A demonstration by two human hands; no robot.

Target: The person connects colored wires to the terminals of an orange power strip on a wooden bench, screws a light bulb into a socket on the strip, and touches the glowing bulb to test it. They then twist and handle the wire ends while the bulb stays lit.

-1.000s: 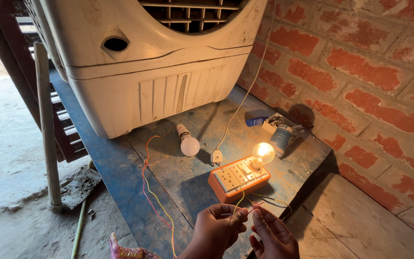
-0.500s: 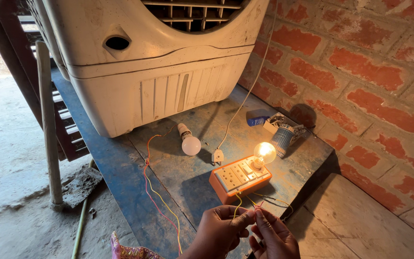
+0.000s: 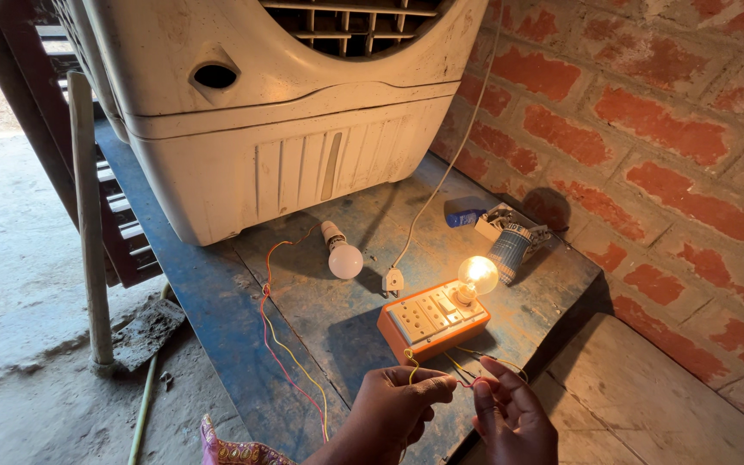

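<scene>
Left hand [image 3: 392, 412]: bottom centre of the frame; thumb and fingertips are pinched on a thin yellow wire [image 3: 410, 368] that loops up toward the switch box.
Right hand [image 3: 514, 418]: bottom, just right of the left hand; fingers are pinched on the thin wire ends [image 3: 468, 379], close to the left fingertips.
Loose wires [image 3: 284, 353]: one red and one yellow strand, trailing over the blue bench edge at lower centre-left, running from near the cooler toward the bottom edge.
Switch box [image 3: 433, 319]: orange casing with a pale face of sockets and switches, lying flat at centre, just beyond both hands.
Lit bulb [image 3: 477, 275]: glowing, seated at the far right end of the switch box.
White plug [image 3: 393, 281]: lies left of the lit bulb; its white cord climbs toward the top of the frame.
Unlit bulb [image 3: 343, 256]: white, on its side, left of the plug.
Bench [image 3: 208, 310]: blue-painted, worn surface bearing all items.
Small clutter [image 3: 503, 239]: a blue object and a ribbed cylinder, right of centre by the wall.
Air cooler [image 3: 277, 112]: large cream body, upper centre.
Brick wall [image 3: 647, 129]: red, upper right.
</scene>
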